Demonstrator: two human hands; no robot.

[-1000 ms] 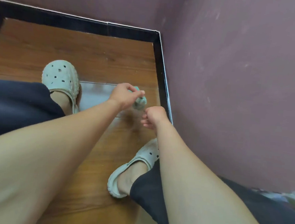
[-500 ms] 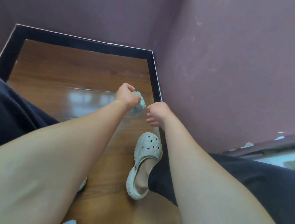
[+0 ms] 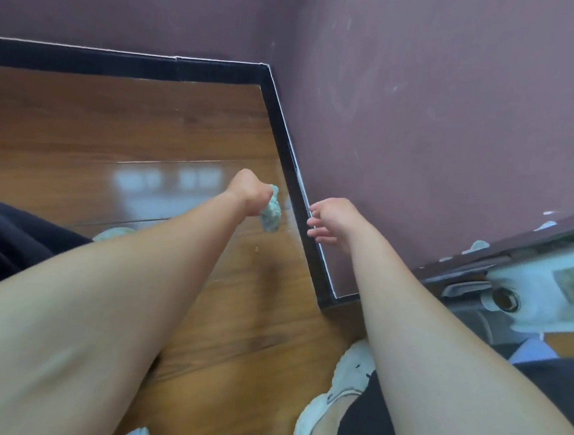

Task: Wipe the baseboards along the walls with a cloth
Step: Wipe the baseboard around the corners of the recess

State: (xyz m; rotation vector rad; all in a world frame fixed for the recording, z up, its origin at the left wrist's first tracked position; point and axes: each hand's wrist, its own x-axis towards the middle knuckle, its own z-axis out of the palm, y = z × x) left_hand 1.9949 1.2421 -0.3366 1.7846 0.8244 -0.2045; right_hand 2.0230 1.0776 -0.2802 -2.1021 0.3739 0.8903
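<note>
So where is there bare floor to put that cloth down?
The widest bare floor lies between the back baseboard, the side baseboard and the left hand holding the cloth. A narrower strip runs from under the cloth down to the shoe. It is crowded around the right hand and the pale frame.

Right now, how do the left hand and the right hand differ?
The left hand grips a bunched teal cloth; the right hand holds nothing. The left hand's fingers are curled tight, the right hand's loosely spread. The left hand hangs over the wooden floor, short of the black baseboard; the right hand overlaps the baseboard's edge, contact unclear. Both reach forward toward the same wall on bare arms.
</note>
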